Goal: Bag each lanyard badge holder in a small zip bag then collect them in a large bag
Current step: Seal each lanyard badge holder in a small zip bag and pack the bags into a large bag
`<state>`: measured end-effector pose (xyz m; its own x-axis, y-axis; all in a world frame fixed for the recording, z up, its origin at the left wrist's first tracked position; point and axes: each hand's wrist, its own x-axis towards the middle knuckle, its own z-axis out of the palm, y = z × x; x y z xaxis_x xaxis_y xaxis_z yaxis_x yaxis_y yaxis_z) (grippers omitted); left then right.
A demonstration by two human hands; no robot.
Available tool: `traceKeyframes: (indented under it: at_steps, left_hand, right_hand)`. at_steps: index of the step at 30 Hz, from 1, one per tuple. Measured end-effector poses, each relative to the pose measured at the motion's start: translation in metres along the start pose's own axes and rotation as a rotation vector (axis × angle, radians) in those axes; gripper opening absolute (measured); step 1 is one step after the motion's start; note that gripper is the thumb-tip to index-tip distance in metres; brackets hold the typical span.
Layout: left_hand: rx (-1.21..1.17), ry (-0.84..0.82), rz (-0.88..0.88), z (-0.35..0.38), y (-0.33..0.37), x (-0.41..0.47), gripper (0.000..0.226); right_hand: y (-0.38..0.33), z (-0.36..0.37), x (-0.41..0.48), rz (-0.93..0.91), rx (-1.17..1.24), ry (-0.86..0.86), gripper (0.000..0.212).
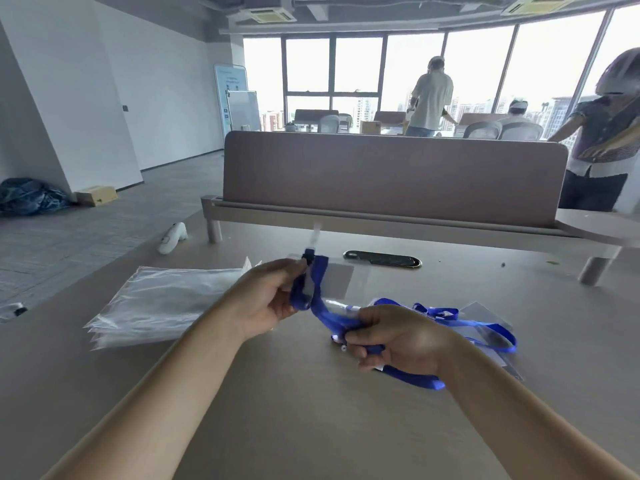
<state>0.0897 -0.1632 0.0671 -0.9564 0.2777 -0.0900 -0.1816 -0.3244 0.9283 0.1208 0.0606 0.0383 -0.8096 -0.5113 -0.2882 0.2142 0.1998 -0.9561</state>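
The left hand (266, 299) curls its fingers (292, 269) round a flat, woven blue lanyard (320, 306), and its clear, glossy rectangular badge holder (337, 280) sits just beyond those fingertips, lifted off the smooth, pale table (277, 410). The ribbon runs down to the right hand (398, 336), which clenches a bunched loop of it. Right of that fist, more lanyards (438, 312) lie tangled. Left of the left fingers rests a stack of crinkly transparent zip bags (162, 299)

Above the light wooden desk (277, 427), the person's left hand (268, 299) and right hand (398, 336) are bare, each on a slim, bare forearm, uncovered along the whole length seen over the desk.
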Motion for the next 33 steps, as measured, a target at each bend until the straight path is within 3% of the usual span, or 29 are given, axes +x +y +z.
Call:
traceKeyframes:
  at_steps: [3, 5, 9, 13, 16, 21, 26, 33]
  left_hand:
    - [0.133, -0.211, -0.035, -0.001, -0.004, -0.011, 0.013]
    - [0.226, -0.299, -0.061, 0.0, -0.006, -0.016, 0.015]
    - [0.452, -0.365, -0.078, 0.004, -0.01, -0.017, 0.006]
    - [0.595, -0.324, -0.036, 0.006, -0.014, -0.011, 0.022]
    - [0.656, -0.269, -0.011, 0.008, -0.018, -0.009, 0.008]
    - [0.73, -0.159, 0.058, 0.012, -0.021, -0.007, 0.024]
    - [0.789, -0.05, 0.134, 0.006, -0.026, -0.005, 0.026]
    - [0.939, 0.075, 0.216, -0.006, -0.024, -0.022, 0.028]
  right_hand:
    - [-0.005, -0.013, -0.006, 0.013, 0.049, -0.088, 0.009]
    - [-0.011, -0.019, -0.009, 0.002, 0.044, -0.106, 0.018]
    - [-0.021, -0.03, -0.011, 0.005, -0.005, 0.026, 0.02]
    - [-0.03, -0.026, -0.013, 0.026, -0.05, 0.191, 0.015]
    - [-0.035, -0.017, -0.011, 0.012, -0.145, 0.319, 0.013]
    - [-0.041, 0.001, -0.003, -0.061, -0.319, 0.529, 0.019]
    - [-0.042, 0.015, 0.0, -0.156, -0.567, 0.488, 0.014]
    - [-0.041, 0.038, 0.009, -0.146, -0.569, 0.458, 0.013]
